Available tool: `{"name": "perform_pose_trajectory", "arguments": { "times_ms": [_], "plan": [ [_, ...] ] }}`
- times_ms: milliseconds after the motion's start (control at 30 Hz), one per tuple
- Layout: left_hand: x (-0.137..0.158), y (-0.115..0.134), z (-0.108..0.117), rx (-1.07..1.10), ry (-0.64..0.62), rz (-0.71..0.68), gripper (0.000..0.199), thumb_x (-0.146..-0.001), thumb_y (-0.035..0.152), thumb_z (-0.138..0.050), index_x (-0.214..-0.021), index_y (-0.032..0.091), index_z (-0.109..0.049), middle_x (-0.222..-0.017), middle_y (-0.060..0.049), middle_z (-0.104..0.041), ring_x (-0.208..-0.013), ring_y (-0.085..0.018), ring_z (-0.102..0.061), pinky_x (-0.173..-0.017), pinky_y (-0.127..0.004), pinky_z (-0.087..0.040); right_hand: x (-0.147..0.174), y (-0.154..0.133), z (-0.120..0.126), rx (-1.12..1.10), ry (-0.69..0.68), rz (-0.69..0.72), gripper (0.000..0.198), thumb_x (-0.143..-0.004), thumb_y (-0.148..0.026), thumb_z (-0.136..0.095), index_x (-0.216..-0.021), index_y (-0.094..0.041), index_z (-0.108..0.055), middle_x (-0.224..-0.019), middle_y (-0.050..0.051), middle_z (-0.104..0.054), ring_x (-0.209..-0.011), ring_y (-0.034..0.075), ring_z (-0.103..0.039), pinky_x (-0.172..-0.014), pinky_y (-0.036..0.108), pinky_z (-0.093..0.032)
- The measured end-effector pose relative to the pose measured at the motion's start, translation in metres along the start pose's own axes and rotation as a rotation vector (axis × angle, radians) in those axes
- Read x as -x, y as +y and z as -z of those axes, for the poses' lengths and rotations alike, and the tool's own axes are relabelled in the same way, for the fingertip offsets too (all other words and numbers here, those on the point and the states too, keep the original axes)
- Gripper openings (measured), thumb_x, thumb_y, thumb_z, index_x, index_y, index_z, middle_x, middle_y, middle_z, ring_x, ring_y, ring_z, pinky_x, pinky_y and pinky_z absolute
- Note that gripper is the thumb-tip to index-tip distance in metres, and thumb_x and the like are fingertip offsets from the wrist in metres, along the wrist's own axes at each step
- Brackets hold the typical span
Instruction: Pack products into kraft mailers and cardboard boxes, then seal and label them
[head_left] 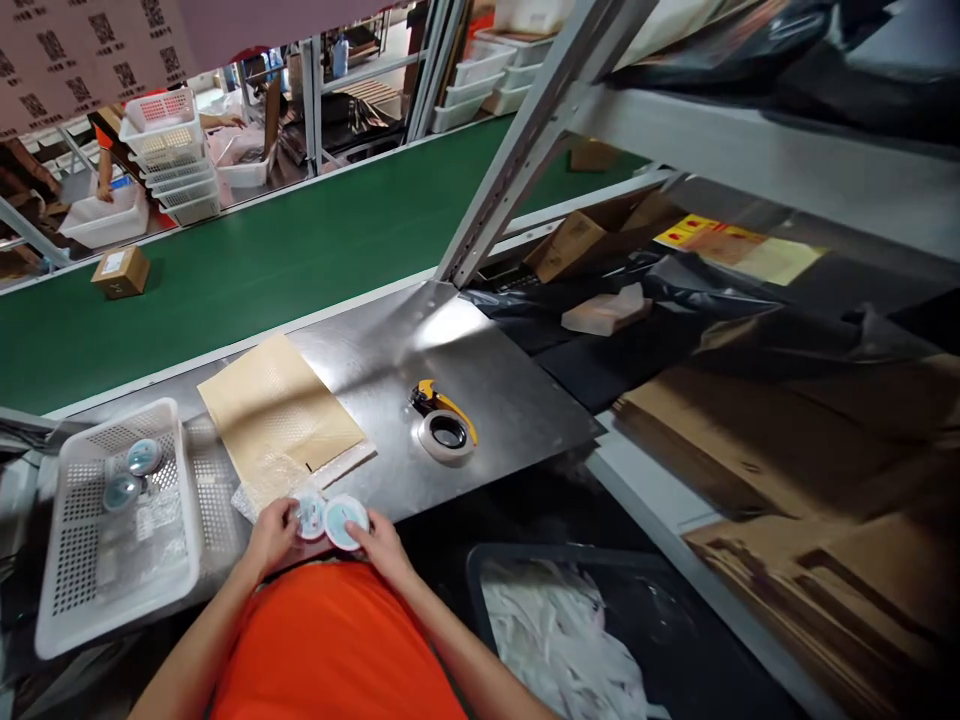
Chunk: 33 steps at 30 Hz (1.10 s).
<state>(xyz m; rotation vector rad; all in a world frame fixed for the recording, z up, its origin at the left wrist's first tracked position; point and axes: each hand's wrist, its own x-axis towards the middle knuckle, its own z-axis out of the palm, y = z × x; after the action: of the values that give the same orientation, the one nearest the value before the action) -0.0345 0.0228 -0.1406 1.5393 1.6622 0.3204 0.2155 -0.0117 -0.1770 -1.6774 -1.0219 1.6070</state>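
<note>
My left hand (274, 532) grips a small round container (310, 516) with a pale blue label at the near edge of the metal table. In my right hand (382, 550) is a second round container (346, 521), its white-rimmed lid facing up. The two containers are side by side and seem to touch. Just beyond them lies a sheet of bubble wrap (271, 480), partly under a tan padded envelope (281, 400). To the left, a white perforated basket (193, 530) holds two similar round containers (144, 457) and some clear plastic wrap (139, 545).
A tape dispenser (448, 435) lies on the metal table (517, 420). Behind runs a green conveyor belt (315, 240) carrying a small carton (121, 272). At right are shelves with flattened cardboard (750, 430). Below stands a dark bin (637, 590) with white strips. A co-worker's arm (105, 170) shows far left.
</note>
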Motion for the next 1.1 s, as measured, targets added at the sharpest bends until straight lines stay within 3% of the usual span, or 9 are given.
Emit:
{"name": "perform_pose_trajectory", "arguments": {
  "times_ms": [133,267,533,667,800,867,967,1033,1100],
  "plan": [
    [-0.002,0.007,-0.002,-0.108,0.004,-0.037,0.037,-0.089,0.020,-0.057,-0.121,0.015,-0.074,-0.104,-0.009,-0.078,-0.094,-0.022,-0.070,-0.090,-0.032,-0.050,0.005,0.009,0.007,0.054,0.096,-0.057,0.040,-0.079,-0.048,-0.069,-0.110,-0.022,-0.067,-0.093,0.008,-0.076,-0.065,0.024,-0.070,-0.061,0.038,-0.058],
    [-0.003,0.017,-0.002,-0.183,-0.025,-0.028,0.036,-0.091,0.021,-0.056,-0.123,0.017,-0.073,-0.108,-0.011,-0.078,-0.099,-0.023,-0.071,-0.092,-0.032,-0.050,0.001,0.008,-0.009,0.018,-0.004,-0.084,0.035,-0.072,-0.039,-0.077,-0.102,-0.023,-0.068,-0.088,0.005,-0.075,-0.057,0.021,-0.068,-0.054,0.035,-0.056],
    [0.001,0.014,0.000,-0.261,-0.019,-0.122,0.037,-0.097,0.019,-0.050,-0.127,0.018,-0.072,-0.119,-0.015,-0.075,-0.116,-0.027,-0.068,-0.106,-0.038,-0.049,-0.011,-0.006,-0.057,-0.225,-0.217,-0.079,0.051,-0.073,-0.045,-0.074,-0.118,-0.025,-0.063,-0.112,0.006,-0.077,-0.097,0.028,-0.077,-0.076,0.041,-0.065],
    [0.002,0.013,0.019,-0.391,0.125,-0.108,0.037,-0.099,0.019,-0.045,-0.125,0.016,-0.071,-0.115,-0.016,-0.071,-0.115,-0.029,-0.065,-0.104,-0.039,-0.050,-0.019,-0.014,-0.076,-0.253,-0.238,-0.073,0.048,-0.074,-0.047,-0.070,-0.116,-0.024,-0.061,-0.112,0.007,-0.077,-0.101,0.029,-0.076,-0.079,0.043,-0.065],
    [0.020,-0.001,0.032,-0.460,0.397,0.034,0.029,-0.093,0.021,-0.056,-0.118,0.018,-0.069,-0.116,-0.014,-0.067,-0.114,-0.030,-0.063,-0.102,-0.040,-0.049,-0.027,-0.019,-0.082,-0.141,-0.189,-0.063,0.048,-0.068,-0.040,-0.068,-0.113,-0.024,-0.061,-0.107,0.007,-0.077,-0.099,0.030,-0.074,-0.082,0.044,-0.063],
    [0.035,-0.014,0.028,-0.419,0.449,0.140,0.020,-0.091,0.026,-0.060,-0.108,0.020,-0.068,-0.112,-0.013,-0.068,-0.112,-0.030,-0.064,-0.099,-0.040,-0.049,-0.032,-0.022,-0.078,-0.059,-0.180,-0.028,0.051,-0.060,-0.030,-0.066,-0.111,-0.024,-0.064,-0.107,0.006,-0.077,-0.104,0.031,-0.072,-0.089,0.043,-0.060],
    [0.055,-0.031,0.013,-0.237,0.314,0.423,0.021,-0.090,0.042,-0.064,-0.091,0.021,-0.065,-0.096,-0.012,-0.073,-0.099,-0.033,-0.070,-0.086,-0.041,-0.051,-0.041,-0.030,-0.068,0.060,-0.229,0.007,0.044,-0.057,-0.026,-0.060,-0.100,-0.022,-0.069,-0.097,0.005,-0.078,-0.097,0.030,-0.071,-0.086,0.039,-0.058],
    [0.060,-0.036,0.004,-0.080,0.185,0.583,0.035,-0.087,0.055,-0.068,-0.084,0.021,-0.065,-0.089,-0.014,-0.076,-0.092,-0.035,-0.072,-0.080,-0.042,-0.051,-0.048,-0.037,-0.063,0.144,-0.269,0.017,0.034,-0.064,-0.030,-0.056,-0.092,-0.019,-0.071,-0.091,0.007,-0.078,-0.089,0.029,-0.071,-0.079,0.037,-0.057],
    [0.059,-0.038,-0.001,0.019,0.159,0.646,0.043,-0.085,0.061,-0.068,-0.088,0.018,-0.067,-0.096,-0.018,-0.078,-0.096,-0.037,-0.074,-0.082,-0.043,-0.052,-0.056,-0.047,-0.062,0.243,-0.287,0.032,0.031,-0.076,-0.035,-0.050,-0.088,-0.016,-0.072,-0.090,0.010,-0.078,-0.089,0.029,-0.071,-0.078,0.037,-0.056]
  ]
}}
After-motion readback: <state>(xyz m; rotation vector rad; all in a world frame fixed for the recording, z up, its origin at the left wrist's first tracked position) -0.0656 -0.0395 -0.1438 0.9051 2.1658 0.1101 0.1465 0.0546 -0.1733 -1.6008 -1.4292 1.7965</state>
